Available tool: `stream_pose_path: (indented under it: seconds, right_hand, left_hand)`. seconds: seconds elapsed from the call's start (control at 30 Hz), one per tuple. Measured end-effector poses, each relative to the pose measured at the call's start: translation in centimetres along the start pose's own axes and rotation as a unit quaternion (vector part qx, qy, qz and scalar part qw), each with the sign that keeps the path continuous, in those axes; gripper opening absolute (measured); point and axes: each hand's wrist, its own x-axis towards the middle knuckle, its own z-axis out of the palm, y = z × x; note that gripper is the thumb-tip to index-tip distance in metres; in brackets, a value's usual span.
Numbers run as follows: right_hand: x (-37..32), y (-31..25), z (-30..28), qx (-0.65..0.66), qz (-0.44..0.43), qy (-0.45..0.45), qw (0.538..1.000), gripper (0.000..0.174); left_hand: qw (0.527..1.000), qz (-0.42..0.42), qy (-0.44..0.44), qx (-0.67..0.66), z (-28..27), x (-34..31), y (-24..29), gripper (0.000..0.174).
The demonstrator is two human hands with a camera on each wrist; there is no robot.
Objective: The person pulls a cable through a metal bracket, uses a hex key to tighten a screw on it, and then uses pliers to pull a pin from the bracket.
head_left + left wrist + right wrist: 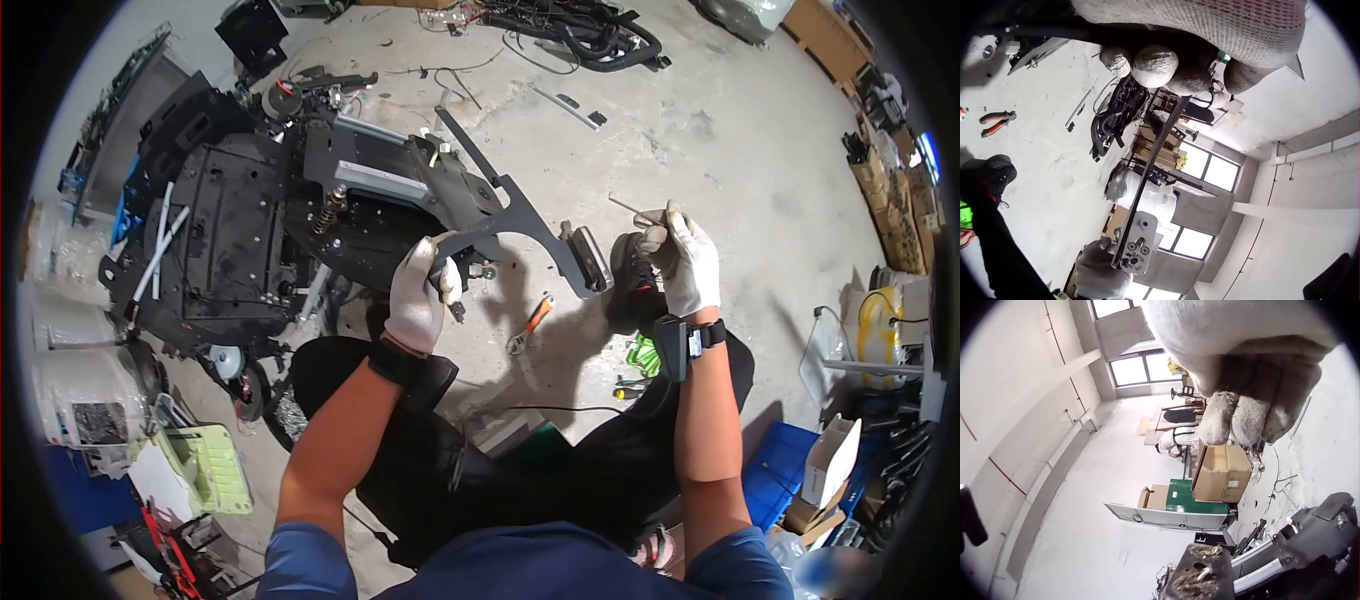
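Observation:
In the head view my gloved left hand (415, 300) grips a dark grey, curved flat bracket (530, 222) near its lower left end. A metal block (592, 258) with holes sits at the bracket's right end; the left wrist view shows the block's holed face (1138, 244). My gloved right hand (688, 265) is raised just right of that block, pinching a thin metal rod (630, 207) that points up and left. Its far end inside the fingers is hidden. A partly stripped black vehicle chassis (235, 235) stands beyond my left hand, overlapped by the bracket.
An orange-handled adjustable wrench (530, 325) lies on the floor between my legs, with a yellow screwdriver (628, 393) near my shoe (632, 285). Black hoses (590, 35) lie farther off. A blue bin (780, 470) and cardboard boxes (890, 190) stand at right.

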Motion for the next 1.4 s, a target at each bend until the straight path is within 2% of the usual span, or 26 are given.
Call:
stream_pose_path:
  seconds: [0.1,0.53,0.67,0.73,0.87,0.93,1.0,1.07,1.13,1.17,1.2,1.27,1.3,1.4]
  right_hand:
    - [0.2,0.1,0.1,0.005,-0.005,-0.007,1.000,0.032]
    - [0.9,0.9,-0.4,0.020,-0.003,-0.036,0.999,0.034]
    - [0.6,0.8,0.2,0.000,-0.021,-0.020,1.000,0.034]
    - [0.2,0.2,0.8,-0.024,-0.006,-0.026,0.999,0.035]
    - [-0.5,-0.3,1.8,-0.028,-0.022,0.002,0.999,0.037]
    - [-0.8,-0.8,2.5,-0.050,-0.010,0.000,0.999,0.035]
    - [-1.1,-1.0,1.9,-0.053,-0.003,-0.009,0.999,0.033]
    - [-1.9,-1.4,2.3,-0.096,-0.011,-0.073,0.993,0.032]
    - [-2.8,-1.7,2.6,-0.081,0.003,-0.084,0.993,0.028]
    - [-3.1,-1.9,2.6,-0.094,0.005,-0.118,0.988,0.026]
    - [-3.3,-2.0,2.6,-0.108,0.005,-0.152,0.983,0.023]
    - [-3.3,-1.7,2.4,-0.099,0.021,-0.145,0.984,0.022]
    - [-3.3,-1.5,2.4,-0.116,0.016,-0.154,0.981,0.022]
    - [-3.6,-1.3,2.5,-0.104,0.004,-0.180,0.978,0.022]
  left_hand:
    - [0.997,-0.022,0.035,0.068,1.0,0.1,0.1,0.039]
    - [0.996,-0.036,0.056,0.064,0.5,0.4,-1.1,0.024]
    - [0.992,-0.045,0.101,0.062,0.8,0.6,-0.4,0.028]
    - [0.988,-0.054,0.117,0.084,0.4,0.5,-0.1,0.038]
    - [0.981,-0.063,0.175,0.059,-0.1,0.7,0.3,0.038]
    - [0.987,-0.077,0.138,0.038,-1.4,0.8,0.4,0.037]
    - [0.991,-0.057,0.119,0.018,-1.6,0.5,0.6,0.035]
    - [0.993,-0.068,0.094,0.001,-2.3,0.3,0.8,0.031]
    - [0.996,-0.039,0.071,-0.039,-2.4,0.0,1.1,0.033]
    - [0.998,-0.023,0.039,-0.041,-2.6,0.0,1.0,0.033]
    - [0.998,-0.026,0.039,-0.031,-2.5,-0.1,1.2,0.033]
    - [0.982,-0.063,0.163,-0.070,-2.0,-0.1,1.5,0.033]
    - [0.989,-0.050,0.123,-0.057,-2.5,-0.1,1.4,0.033]
    - [0.990,-0.051,0.105,-0.082,-3.0,-0.1,1.3,0.033]
